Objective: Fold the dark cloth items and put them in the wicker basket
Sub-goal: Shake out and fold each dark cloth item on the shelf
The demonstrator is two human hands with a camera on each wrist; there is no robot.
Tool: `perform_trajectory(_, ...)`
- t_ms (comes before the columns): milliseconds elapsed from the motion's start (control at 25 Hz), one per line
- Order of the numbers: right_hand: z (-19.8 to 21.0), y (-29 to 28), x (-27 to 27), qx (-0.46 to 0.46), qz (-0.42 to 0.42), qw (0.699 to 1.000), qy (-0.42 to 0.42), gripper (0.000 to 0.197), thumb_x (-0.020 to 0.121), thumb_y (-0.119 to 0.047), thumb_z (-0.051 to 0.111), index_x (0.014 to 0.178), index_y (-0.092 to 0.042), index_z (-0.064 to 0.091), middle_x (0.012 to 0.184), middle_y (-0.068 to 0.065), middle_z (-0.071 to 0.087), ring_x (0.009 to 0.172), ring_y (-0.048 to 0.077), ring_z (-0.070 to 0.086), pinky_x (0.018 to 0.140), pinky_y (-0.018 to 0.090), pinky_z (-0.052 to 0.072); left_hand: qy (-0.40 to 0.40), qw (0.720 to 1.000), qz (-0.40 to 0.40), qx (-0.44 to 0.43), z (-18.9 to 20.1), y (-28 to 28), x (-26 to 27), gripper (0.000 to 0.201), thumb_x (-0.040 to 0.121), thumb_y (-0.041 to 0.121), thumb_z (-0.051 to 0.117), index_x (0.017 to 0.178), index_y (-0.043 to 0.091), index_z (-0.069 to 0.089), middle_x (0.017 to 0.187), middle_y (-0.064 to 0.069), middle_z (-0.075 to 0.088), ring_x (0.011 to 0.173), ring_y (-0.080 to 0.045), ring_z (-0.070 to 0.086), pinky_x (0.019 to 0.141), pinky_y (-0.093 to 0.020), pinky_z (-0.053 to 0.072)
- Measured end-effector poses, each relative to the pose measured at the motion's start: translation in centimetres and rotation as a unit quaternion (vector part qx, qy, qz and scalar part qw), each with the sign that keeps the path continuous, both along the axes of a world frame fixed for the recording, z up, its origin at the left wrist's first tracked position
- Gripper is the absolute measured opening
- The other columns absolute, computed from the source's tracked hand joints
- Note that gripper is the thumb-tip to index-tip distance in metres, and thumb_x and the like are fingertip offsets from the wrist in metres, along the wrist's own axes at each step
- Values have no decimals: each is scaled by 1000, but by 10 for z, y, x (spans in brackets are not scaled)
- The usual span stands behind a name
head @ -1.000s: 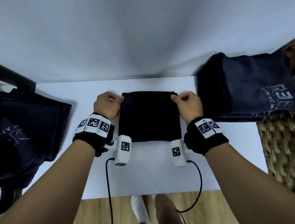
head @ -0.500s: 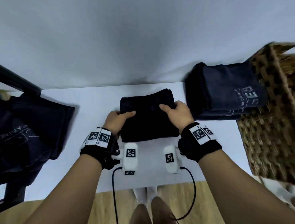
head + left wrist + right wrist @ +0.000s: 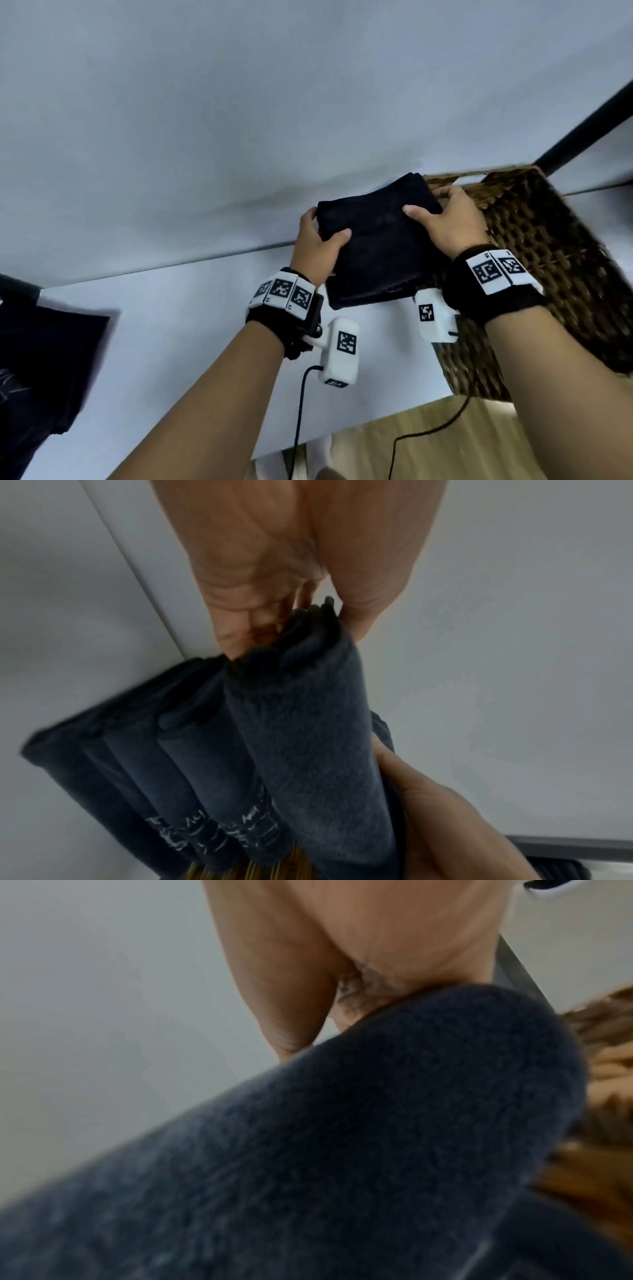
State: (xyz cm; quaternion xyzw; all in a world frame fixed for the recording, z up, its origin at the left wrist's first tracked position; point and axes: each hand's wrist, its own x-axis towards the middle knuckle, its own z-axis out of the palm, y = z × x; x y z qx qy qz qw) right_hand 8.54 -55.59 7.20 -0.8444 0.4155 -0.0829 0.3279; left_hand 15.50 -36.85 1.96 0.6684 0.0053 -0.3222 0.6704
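Observation:
Both hands hold one folded dark cloth [image 3: 376, 246] up off the white table [image 3: 171, 325], at the left rim of the wicker basket [image 3: 548, 257]. My left hand [image 3: 322, 233] grips its left edge, thumb on top. My right hand [image 3: 435, 209] grips the far right corner, over the basket rim. In the left wrist view the held cloth [image 3: 308, 737] lies against a stack of folded dark cloths [image 3: 154, 772] with white lettering; wicker shows below them. The right wrist view is filled by the cloth [image 3: 342, 1150], with the basket [image 3: 609, 1069] at its right.
A loose pile of dark cloth [image 3: 41, 377] lies on the table's left end. A black bar [image 3: 582, 126] slants behind the basket at the upper right. The grey wall rises close behind the table. Wrist-camera cables hang over the wooden floor [image 3: 445, 445].
Both hands left the cloth's far corners, gripped its sides, lifted the folded cloth off the table and carried it right to the basket. The head view swung right.

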Motion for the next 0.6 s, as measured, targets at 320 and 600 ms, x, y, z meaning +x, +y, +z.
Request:
perform_trajectory(320,-36,-27,19,-99,91,985,112,61,82,-48,68,128,-16,44,116,16,65,111,37,59,90,43,47,-13,997,-24,67,-35,-29,19,72,86,9,65,145,22,26,132,-11,53,115,-28,58,84,-52,55)
perform_trajectory(600,-41,-6,11,-291,171,941,3,38,86,-23,65,119,-7,56,115,19,56,102,37,56,84,44,46,-163,964,-68,198,-38,-29,18,78,86,35,65,148,22,19,142,-13,39,127,-31,45,104,-46,41)
